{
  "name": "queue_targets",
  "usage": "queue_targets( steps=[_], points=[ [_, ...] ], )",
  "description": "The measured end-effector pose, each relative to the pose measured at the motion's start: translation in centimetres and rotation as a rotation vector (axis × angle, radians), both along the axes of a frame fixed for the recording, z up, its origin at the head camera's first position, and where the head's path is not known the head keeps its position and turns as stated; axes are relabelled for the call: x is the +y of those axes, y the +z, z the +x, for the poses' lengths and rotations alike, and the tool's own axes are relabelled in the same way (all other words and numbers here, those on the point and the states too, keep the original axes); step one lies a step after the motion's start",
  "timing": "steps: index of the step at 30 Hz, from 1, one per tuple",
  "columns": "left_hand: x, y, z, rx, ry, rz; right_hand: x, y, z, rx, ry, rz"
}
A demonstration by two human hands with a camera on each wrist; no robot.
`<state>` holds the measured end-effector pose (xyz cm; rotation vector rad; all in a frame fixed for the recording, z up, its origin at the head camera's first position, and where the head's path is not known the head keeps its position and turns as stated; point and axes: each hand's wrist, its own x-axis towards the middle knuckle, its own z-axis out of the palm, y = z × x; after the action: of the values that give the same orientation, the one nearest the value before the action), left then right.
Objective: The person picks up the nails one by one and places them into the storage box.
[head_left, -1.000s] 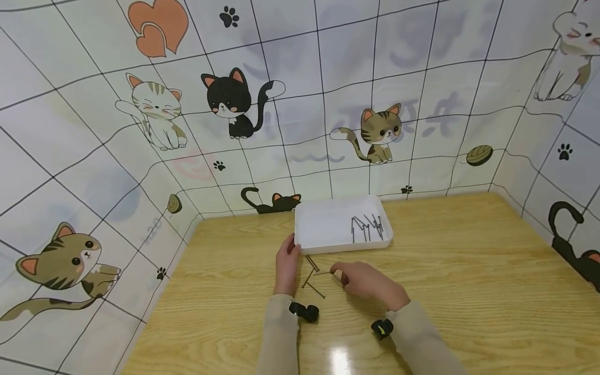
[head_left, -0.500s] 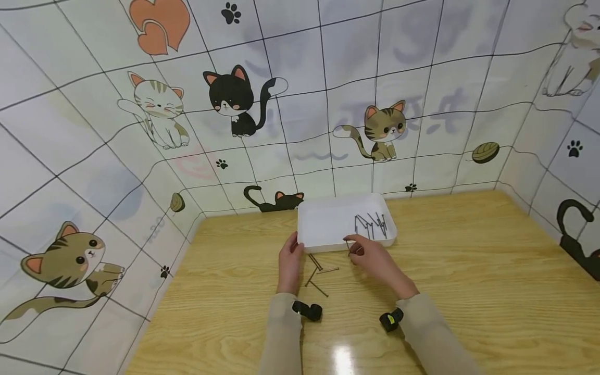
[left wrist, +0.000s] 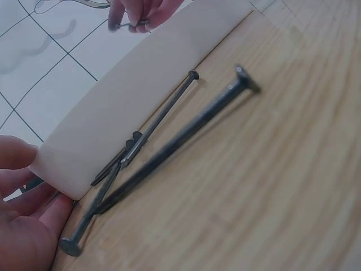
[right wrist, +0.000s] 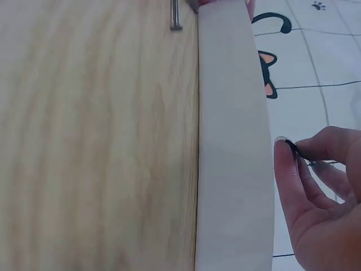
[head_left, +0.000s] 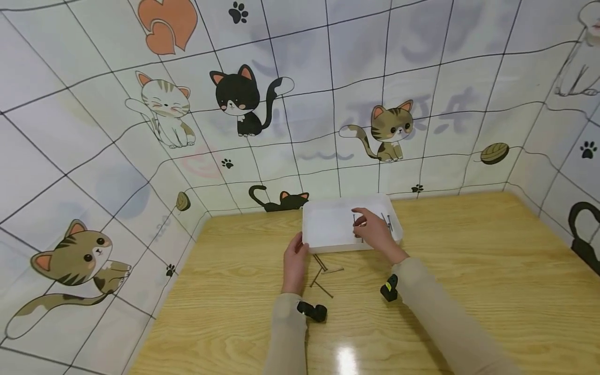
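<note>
Head view: the right hand (head_left: 375, 233) has travelled up from the tabletop (head_left: 234, 286) and over the tray (head_left: 328, 224), right of the frame's middle, carrying a nail (head_left: 353, 220). Its grip is pinched together on that nail, which is thus above the tray but unreleased. Other nails (head_left: 388, 223) lie in the tray, partly hidden by the hand. Lower down the frame, the left hand (head_left: 295, 265) still clasps the tray's lower-left corner. Five loose nails (left wrist: 175, 141) remain outside, some crossing, just beside the tray. The tabletop is yellowish wood-grain, with glare at bottom centre; the white wall (head_left: 309, 120) behind carries black grid lines and cartoon cats.
</note>
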<state>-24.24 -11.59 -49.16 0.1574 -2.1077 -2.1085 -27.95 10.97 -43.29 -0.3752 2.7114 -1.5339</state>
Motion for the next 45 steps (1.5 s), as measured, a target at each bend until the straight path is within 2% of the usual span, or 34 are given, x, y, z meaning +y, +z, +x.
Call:
queue_targets(
  steps=[3,8,14,17,21,24,31,45],
  points=[
    [0.2,0.0,0.1,-0.001,-0.002,0.009,0.2,0.0,-1.3,-0.069,0.0,0.001],
    [0.6,0.1,0.2,0.012,-0.013,0.014,0.7,-0.3,-3.0,-0.163,-0.002,0.068],
    [0.9,0.3,0.2,0.01,-0.022,0.021,1.3,-1.0,-4.2,-0.192,-0.005,0.155],
    [0.9,0.8,0.4,0.006,-0.044,0.039,1.4,-1.1,-4.5,-0.196,0.001,0.19],
    [0.8,0.7,0.3,0.008,-0.049,0.035,1.1,-0.9,-4.6,-0.225,0.014,0.233],
    [0.7,0.0,0.0,0.014,-0.03,0.009,0.8,-0.8,-4.7,-0.225,0.031,0.286],
    [0.5,-0.1,0.0,-0.009,-0.001,-0.007,0.1,-0.7,-5.0,-0.17,0.032,0.419],
    [-0.1,0.2,-0.1,-0.013,0.006,-0.01,-0.4,-0.7,-5.1,-0.123,0.08,0.521]
  ],
)
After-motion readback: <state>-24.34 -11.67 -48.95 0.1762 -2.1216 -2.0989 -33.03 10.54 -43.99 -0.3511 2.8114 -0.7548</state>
